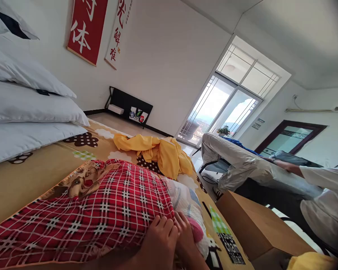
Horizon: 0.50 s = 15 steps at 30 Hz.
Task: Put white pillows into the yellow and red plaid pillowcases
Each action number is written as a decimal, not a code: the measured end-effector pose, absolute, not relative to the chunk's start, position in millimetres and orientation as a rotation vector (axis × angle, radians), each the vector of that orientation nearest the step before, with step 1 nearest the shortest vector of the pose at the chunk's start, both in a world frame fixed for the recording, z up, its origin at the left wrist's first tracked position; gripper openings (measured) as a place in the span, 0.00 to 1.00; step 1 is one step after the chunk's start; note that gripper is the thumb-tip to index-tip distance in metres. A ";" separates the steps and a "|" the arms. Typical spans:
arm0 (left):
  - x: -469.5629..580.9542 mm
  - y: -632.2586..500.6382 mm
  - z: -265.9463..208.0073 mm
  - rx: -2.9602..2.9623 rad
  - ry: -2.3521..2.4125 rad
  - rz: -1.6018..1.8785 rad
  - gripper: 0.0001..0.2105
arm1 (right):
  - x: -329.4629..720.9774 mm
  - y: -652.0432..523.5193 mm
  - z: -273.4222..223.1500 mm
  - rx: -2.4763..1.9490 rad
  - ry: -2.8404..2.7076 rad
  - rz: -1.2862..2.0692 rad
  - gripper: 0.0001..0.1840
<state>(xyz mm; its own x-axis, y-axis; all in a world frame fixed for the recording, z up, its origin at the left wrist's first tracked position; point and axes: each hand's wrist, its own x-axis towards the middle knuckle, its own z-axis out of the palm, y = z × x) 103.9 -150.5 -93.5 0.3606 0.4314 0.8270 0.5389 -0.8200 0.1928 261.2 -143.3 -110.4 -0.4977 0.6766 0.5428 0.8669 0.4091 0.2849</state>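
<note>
Our left hand (160, 236): back upward, forearm from the near left, fingers curled closed on the right edge of one red-and-white checked fabric cloth (121, 202). Our right hand (185, 233): close beside it, fingers bent tight on that same edge. Cloth: spread near left, on our tan, patterned bed (11, 183). One crumpled yellow cloth (171, 157): beyond.

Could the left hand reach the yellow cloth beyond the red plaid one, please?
Probably yes: only the red plaid cloth and a pale cloth lie between the left hand and the yellow cloth.
</note>
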 end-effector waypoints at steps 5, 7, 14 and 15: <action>76.3 -141.5 -120.2 -2.576 -0.928 -1.500 0.10 | 286.4 -185.9 -95.4 -1.291 -2.284 -1.101 0.27; 69.9 -142.8 -121.3 -2.608 -0.921 -1.524 0.11 | 287.6 -204.2 -99.9 -1.301 -2.237 -1.217 0.27; 65.7 -159.9 -101.2 -2.525 -0.801 -1.763 0.13 | 251.6 -199.5 -135.3 -1.145 -2.269 -1.163 0.12; 65.1 -160.8 -101.2 -2.485 -0.785 -1.763 0.14 | 246.3 -189.7 -137.1 -1.152 -2.255 -1.112 0.12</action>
